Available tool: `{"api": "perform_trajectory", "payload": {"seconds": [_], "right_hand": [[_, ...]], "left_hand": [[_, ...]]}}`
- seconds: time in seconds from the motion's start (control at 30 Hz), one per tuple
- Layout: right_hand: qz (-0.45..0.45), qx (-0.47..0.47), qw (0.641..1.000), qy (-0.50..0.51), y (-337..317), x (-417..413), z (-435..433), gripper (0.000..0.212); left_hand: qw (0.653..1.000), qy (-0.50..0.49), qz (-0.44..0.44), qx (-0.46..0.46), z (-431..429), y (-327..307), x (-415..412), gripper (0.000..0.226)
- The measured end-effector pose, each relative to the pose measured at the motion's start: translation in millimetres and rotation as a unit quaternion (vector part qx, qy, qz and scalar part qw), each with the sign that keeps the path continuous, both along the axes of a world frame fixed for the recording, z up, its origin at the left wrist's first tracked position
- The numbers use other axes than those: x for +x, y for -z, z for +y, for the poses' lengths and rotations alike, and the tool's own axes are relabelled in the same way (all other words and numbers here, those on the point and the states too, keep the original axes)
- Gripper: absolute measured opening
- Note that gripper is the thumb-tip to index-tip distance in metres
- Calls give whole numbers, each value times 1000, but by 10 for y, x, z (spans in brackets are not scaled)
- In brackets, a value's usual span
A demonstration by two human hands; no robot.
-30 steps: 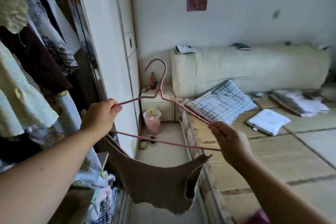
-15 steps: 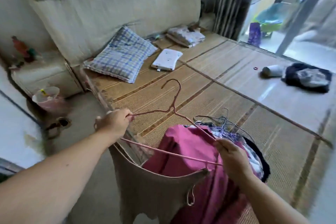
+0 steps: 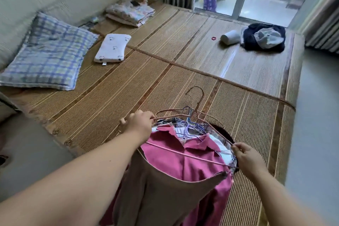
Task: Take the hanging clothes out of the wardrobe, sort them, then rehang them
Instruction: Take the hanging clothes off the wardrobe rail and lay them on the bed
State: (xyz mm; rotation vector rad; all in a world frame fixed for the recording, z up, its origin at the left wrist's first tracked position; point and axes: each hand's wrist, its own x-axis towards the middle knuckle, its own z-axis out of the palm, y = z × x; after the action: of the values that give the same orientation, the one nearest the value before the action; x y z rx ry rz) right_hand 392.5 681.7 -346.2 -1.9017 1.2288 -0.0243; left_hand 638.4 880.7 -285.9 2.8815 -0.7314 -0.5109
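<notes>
Left hand (image 3: 139,124): grip pinches left shoulder of pink wire hanger (image 3: 183,152).
Brown garment (image 3: 165,198) slung from hanger, low at 6 o'clock, over clothes pile (image 3: 218,139) on bed mat (image 3: 110,106). Pink shirt (image 3: 192,167) topmost.
Right hand (image 3: 247,159): grip pinches hanger's right end.
Risks:
- Hook points to 12 o'clock and may snag loose hangers (image 3: 189,124) beneath.
- Garment looks loosely hung. Tilting hanger could slide it off into unsorted pile.

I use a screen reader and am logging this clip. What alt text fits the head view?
The left hand and right hand hold the ends of a pink wire hanger carrying a brown garment, above a pile of clothes topped by a pink collared shirt on a woven straw mat. A blue checked pillow and a small white pillow lie beyond.
</notes>
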Motion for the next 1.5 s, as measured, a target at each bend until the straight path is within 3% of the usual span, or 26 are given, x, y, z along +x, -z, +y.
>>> {"api": "perform_trajectory", "payload": {"seconds": [0.27, 0.43, 0.6, 0.73, 0.93, 1.1, 1.23, 1.5], "right_hand": [[81, 17, 996, -29, 357, 415, -259, 25], [192, -28, 968, -159, 373, 604, -95, 57], [168, -56, 947, -268, 190, 967, 295, 55], [56, -87, 924, -367, -311, 1561, 901, 56], [-120, -179, 814, -539, -1234, 2327, 2280, 58], [-228, -215, 704, -638, -2080, 2603, 3703, 59], [-306, -223, 621, -686, -2677, 2587, 4916, 57], [-424, -207, 514, -716, -3701, 2374, 6887, 62]], "left_hand": [[999, 1, 44, 22, -235, 403, 298, 39], [993, 10, 105, 49, 41, 563, 172, 57], [991, 3, 121, 64, 414, 463, -56, 62], [995, -28, 96, 26, 804, 5, -57, 66], [994, -92, -55, -35, 1843, -983, -15, 67], [965, -198, -171, -28, 3218, -1783, -273, 70], [927, -278, -252, 8, 4385, -2330, -619, 69], [807, -426, -404, 64, 6054, -3556, -1296, 65]]}}
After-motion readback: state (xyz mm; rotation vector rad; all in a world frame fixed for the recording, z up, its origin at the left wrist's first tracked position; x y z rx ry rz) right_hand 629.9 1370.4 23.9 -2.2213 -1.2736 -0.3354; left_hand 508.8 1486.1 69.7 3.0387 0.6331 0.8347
